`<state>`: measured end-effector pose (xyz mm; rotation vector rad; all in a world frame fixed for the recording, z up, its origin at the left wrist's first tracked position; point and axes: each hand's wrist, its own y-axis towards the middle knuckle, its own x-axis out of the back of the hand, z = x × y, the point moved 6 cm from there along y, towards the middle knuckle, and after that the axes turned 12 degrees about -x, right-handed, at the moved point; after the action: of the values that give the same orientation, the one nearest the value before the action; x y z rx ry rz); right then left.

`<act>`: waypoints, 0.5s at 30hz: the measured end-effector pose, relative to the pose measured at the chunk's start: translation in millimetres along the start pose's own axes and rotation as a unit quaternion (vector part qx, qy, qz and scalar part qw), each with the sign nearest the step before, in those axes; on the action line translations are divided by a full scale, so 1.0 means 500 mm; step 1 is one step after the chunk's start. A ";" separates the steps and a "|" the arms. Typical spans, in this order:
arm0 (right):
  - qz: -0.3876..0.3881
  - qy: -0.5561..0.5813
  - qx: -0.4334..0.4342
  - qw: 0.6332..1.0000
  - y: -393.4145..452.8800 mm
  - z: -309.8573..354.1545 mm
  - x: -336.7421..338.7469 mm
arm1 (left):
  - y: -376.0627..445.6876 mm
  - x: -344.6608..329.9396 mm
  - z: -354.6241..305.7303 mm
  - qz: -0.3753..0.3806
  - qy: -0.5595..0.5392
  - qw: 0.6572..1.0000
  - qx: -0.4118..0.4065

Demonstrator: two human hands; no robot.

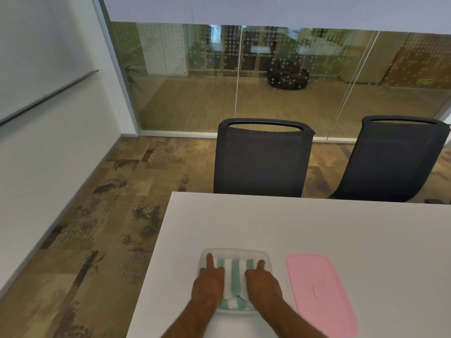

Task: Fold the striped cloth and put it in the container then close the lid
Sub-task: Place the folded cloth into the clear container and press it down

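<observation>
Head view looks down at your two hands on the white bench (244,220). Far left is the brown patchy floor (102,215), past the bench edge. Next comes your left hand (210,281). It lies flat on the left side of the striped cloth (233,276), with one finger pointing up along the inside of the clear container (234,251). It is pressing, not gripping anything. The folded green and white cloth sits inside the container, between your two hands and partly under them. Its far end shows past your fingertips, and its near end bunches up by your wrists. Your right hand (262,281) lies on the right side of the cloth the same way, fingers loose, one finger pointing forward, holding nothing. Just right of the container, not touching it, the pink lid (322,289) lies flat on the bench. Two black chairs (261,159) stand at the far side of the bench.
</observation>
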<state>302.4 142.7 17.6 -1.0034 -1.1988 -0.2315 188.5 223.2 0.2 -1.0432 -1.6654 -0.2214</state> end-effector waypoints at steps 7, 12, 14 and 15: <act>-0.054 -0.070 0.043 0.995 -0.011 -0.002 0.007 | -0.014 -0.004 -0.018 0.019 0.096 0.993 -0.059; -0.111 0.055 0.049 0.991 -0.030 -0.046 0.080 | -0.012 0.030 -0.039 0.040 0.194 0.977 -0.080; -0.153 0.177 0.022 0.972 -0.028 -0.102 0.119 | -0.007 0.055 -0.069 0.021 0.191 0.975 -0.107; -0.171 0.234 0.005 0.957 -0.023 -0.137 0.134 | -0.003 0.067 -0.089 -0.001 0.169 0.978 -0.125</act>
<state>367.3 107.5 79.9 -0.6730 -0.9246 -0.6967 218.0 212.4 46.3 -1.1181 -1.3528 -0.5893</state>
